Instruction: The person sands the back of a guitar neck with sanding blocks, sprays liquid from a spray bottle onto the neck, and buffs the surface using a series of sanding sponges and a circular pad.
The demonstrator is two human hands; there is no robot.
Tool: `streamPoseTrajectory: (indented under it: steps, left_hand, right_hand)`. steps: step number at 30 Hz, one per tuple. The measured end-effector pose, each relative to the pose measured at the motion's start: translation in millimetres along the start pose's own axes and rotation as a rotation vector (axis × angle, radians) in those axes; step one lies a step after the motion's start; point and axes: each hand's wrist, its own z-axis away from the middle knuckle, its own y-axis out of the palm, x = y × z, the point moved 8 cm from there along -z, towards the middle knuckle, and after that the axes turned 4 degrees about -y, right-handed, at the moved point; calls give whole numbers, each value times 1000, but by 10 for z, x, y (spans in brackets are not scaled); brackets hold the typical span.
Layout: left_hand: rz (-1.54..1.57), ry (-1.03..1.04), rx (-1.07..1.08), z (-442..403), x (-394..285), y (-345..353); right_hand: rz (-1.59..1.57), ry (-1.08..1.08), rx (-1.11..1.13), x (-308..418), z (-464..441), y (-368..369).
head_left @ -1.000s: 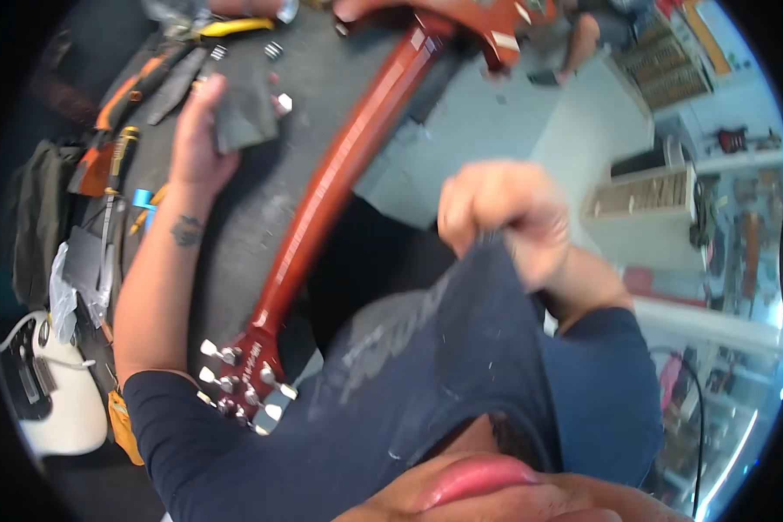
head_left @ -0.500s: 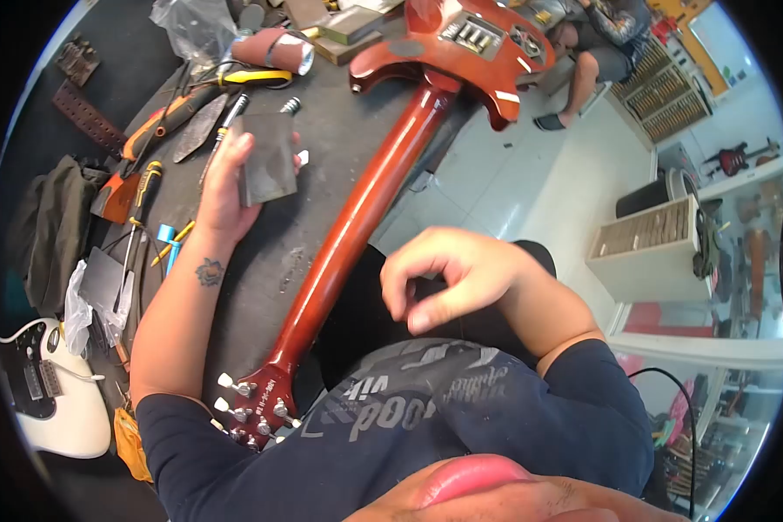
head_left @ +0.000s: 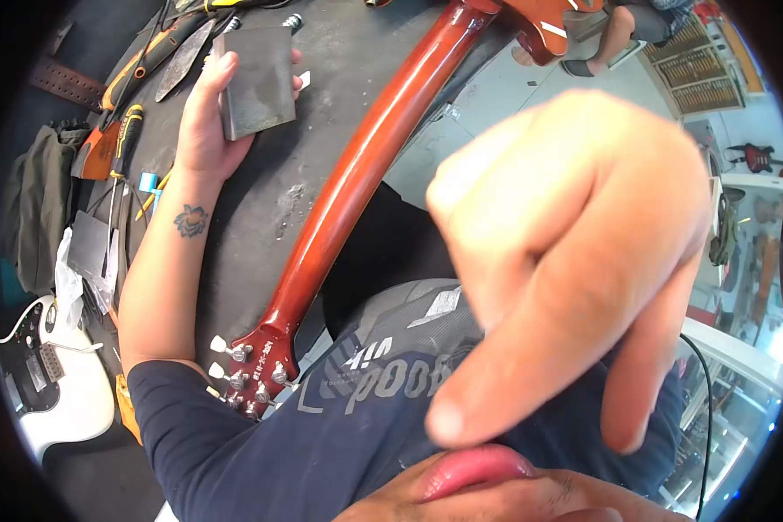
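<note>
A flat, dark grey rectangular block [head_left: 259, 83] is held in my left hand [head_left: 209, 130], with the thumb along its near side and fingertips showing at the far edge. Close to the camera, my right hand [head_left: 574, 235] is raised in front of my chest and mouth. Some of its fingers are curled, while two digits point down, spread apart, and no object shows between them. Between my arms lies a reddish-brown guitar [head_left: 365, 174], its back facing up. The headstock with its tuners rests near my left upper arm, and the body is cut off at the top.
Pliers, a yellow-black screwdriver [head_left: 129, 139] and other tools lie on the dark bench [head_left: 261, 226] at left. A white guitar body [head_left: 74, 391] sits at lower left. Another person's leg [head_left: 613, 39] shows at top right, near drawers [head_left: 687, 65].
My right hand has risen from beside the guitar neck towards my face and the camera. The view has shifted, so bench items appear higher. My left hand keeps holding the block.
</note>
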Motion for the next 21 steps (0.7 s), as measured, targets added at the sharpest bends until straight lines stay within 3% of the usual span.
streamPoseTrajectory:
  steps: [4,8,11,14,15,18,21]
  left_hand:
    - [-10,-18,10,-15,31,-53]
    - [-44,-20,-5,-19,13,-34]
    - [204,-244,116,49,125,62]
    - [-80,12,-28,-30,48,62]
    - [157,-86,152,-33,128,174]
    - [-100,-6,-63,72,-25,198]
    - [-82,82,-156,4,46,69]
  right_hand:
    - [-9,33,142,-54,214,386]
    - [10,29,116,-222,307,616]
    - [7,10,51,-292,341,637]
    - [-10,-1,0,-341,367,625]
    - [-11,-2,-6,-348,373,636]
    - [-11,-1,-9,-397,384,660]
    - [-18,-11,7,-423,350,694]
